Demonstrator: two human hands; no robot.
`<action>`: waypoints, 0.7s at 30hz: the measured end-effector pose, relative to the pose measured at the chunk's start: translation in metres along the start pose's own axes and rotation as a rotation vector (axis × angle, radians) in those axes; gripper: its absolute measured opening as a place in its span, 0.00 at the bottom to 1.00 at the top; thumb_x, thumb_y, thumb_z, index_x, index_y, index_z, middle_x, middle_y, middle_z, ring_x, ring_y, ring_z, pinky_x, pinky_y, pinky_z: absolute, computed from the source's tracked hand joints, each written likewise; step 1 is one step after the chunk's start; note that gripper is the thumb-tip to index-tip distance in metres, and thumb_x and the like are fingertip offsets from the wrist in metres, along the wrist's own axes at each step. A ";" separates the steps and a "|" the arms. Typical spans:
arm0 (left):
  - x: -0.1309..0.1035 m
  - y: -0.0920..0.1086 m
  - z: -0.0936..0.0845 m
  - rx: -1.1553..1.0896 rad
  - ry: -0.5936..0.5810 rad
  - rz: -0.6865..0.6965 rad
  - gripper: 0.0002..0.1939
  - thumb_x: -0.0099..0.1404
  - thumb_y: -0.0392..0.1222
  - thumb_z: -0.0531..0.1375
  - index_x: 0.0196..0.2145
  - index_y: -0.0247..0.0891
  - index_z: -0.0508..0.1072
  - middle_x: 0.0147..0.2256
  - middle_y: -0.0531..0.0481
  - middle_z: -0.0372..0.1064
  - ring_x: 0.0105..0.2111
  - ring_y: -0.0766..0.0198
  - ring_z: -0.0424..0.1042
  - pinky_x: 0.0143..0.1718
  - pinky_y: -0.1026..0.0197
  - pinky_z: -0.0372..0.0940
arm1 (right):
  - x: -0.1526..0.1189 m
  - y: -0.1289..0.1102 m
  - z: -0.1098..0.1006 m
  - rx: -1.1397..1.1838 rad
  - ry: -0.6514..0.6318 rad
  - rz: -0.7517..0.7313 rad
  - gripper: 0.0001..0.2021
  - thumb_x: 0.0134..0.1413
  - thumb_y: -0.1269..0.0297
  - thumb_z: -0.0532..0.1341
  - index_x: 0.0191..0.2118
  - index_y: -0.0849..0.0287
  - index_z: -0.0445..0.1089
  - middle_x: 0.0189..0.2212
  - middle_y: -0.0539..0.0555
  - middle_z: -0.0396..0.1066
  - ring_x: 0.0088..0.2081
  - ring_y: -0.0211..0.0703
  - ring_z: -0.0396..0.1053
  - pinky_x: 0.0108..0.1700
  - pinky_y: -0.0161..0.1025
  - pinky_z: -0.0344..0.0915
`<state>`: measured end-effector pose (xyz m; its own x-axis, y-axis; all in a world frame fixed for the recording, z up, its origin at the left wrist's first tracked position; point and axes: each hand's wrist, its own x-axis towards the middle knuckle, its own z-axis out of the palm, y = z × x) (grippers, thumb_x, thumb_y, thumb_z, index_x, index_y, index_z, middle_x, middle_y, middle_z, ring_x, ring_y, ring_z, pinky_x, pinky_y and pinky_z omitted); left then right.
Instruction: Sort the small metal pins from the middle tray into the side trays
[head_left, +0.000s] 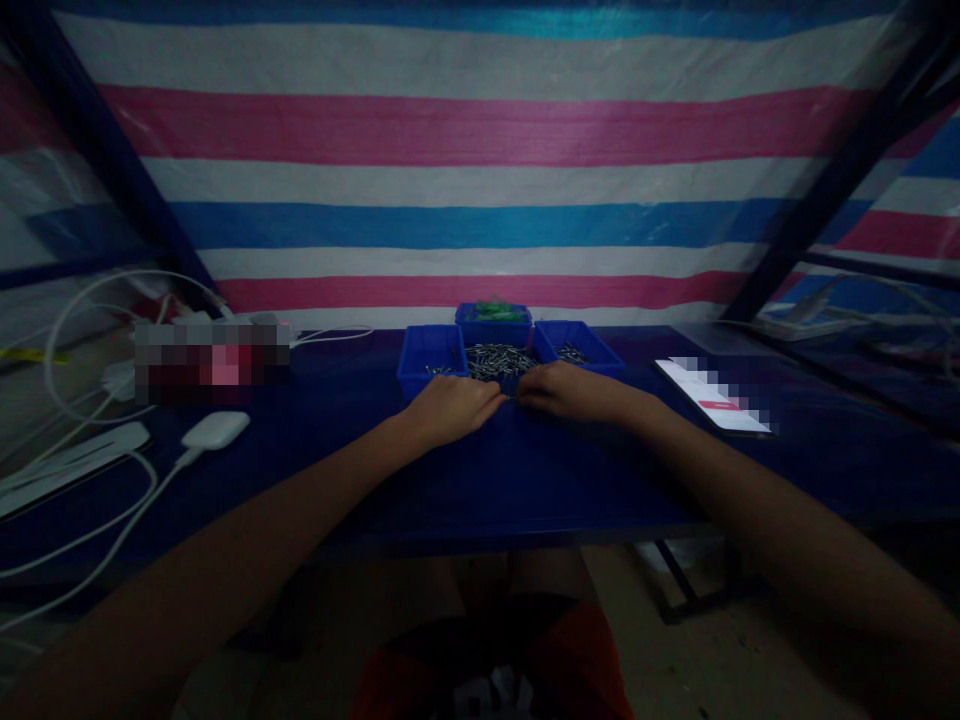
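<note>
Forearms (300,510) reach over the surface (525,490); left hand (448,410) and right hand (564,389) bend their fingers near metal pieces (496,360) between side bins (431,350), any grip too small to tell. Light fingertip pinches would suit them.

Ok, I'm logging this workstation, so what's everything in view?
Table: one, blue, centre
Bins: three, blue, at left, right and rear of pile
Metal pieces: uncountable, silvery, piled between bins, some inside side bins
Green material: uncountable, rear bin
Phone-like slab: one, white-faced, right
Rounded block: one, white, left
Cables: several, white, left
Blurred patch: reddish, left
Sheeting: striped, behind
Frame posts: dark, both sides
Clothing: orange-red, below
Hands: two, bare, left, right, by pile
</note>
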<state>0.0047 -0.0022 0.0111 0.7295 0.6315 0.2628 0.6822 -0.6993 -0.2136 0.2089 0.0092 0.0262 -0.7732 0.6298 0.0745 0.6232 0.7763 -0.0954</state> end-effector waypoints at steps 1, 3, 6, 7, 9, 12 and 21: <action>0.000 0.000 0.001 -0.003 -0.007 -0.001 0.17 0.67 0.46 0.43 0.34 0.36 0.68 0.28 0.48 0.70 0.27 0.63 0.69 0.25 0.63 0.58 | 0.000 0.000 0.000 -0.005 0.004 0.006 0.08 0.54 0.69 0.52 0.35 0.61 0.67 0.30 0.55 0.69 0.32 0.38 0.66 0.36 0.35 0.59; 0.000 -0.002 0.002 -0.007 -0.027 -0.003 0.18 0.67 0.47 0.43 0.34 0.36 0.68 0.28 0.48 0.70 0.26 0.63 0.69 0.25 0.64 0.57 | -0.001 0.001 -0.001 -0.017 0.009 0.019 0.07 0.54 0.69 0.52 0.34 0.61 0.67 0.30 0.54 0.69 0.32 0.38 0.65 0.35 0.35 0.59; 0.000 -0.003 0.005 -0.010 -0.045 0.002 0.19 0.67 0.47 0.42 0.35 0.36 0.68 0.28 0.47 0.70 0.26 0.63 0.69 0.25 0.64 0.57 | -0.001 0.001 0.000 -0.036 -0.001 0.029 0.07 0.54 0.68 0.52 0.33 0.60 0.67 0.30 0.54 0.69 0.31 0.38 0.65 0.34 0.35 0.58; 0.000 -0.003 0.006 -0.009 -0.053 0.005 0.18 0.67 0.47 0.42 0.34 0.36 0.68 0.28 0.47 0.70 0.26 0.63 0.69 0.25 0.64 0.57 | -0.001 0.001 0.000 -0.042 -0.004 0.032 0.07 0.54 0.68 0.53 0.33 0.61 0.67 0.29 0.54 0.69 0.31 0.38 0.65 0.34 0.35 0.58; 0.001 -0.003 0.006 -0.010 -0.061 0.003 0.18 0.66 0.46 0.43 0.34 0.36 0.68 0.28 0.47 0.70 0.26 0.63 0.69 0.26 0.63 0.57 | -0.001 0.001 0.000 -0.044 -0.003 0.035 0.06 0.53 0.69 0.53 0.32 0.61 0.67 0.29 0.54 0.69 0.30 0.38 0.65 0.34 0.35 0.58; 0.001 -0.002 0.005 -0.028 -0.090 0.001 0.16 0.65 0.46 0.44 0.35 0.36 0.68 0.28 0.47 0.70 0.26 0.64 0.69 0.27 0.63 0.58 | 0.000 0.000 0.000 -0.023 0.001 0.035 0.05 0.52 0.70 0.54 0.31 0.60 0.67 0.29 0.53 0.69 0.30 0.37 0.65 0.34 0.34 0.58; 0.001 -0.002 0.003 -0.055 -0.113 0.014 0.14 0.64 0.44 0.46 0.34 0.36 0.68 0.30 0.47 0.70 0.27 0.63 0.69 0.26 0.64 0.58 | 0.000 -0.003 -0.003 0.012 0.010 0.019 0.05 0.52 0.69 0.55 0.31 0.61 0.67 0.27 0.52 0.68 0.29 0.36 0.64 0.32 0.33 0.57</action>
<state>0.0040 0.0002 0.0092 0.7421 0.6530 0.1513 0.6703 -0.7239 -0.1633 0.2075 0.0071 0.0294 -0.7598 0.6448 0.0826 0.6363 0.7637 -0.1091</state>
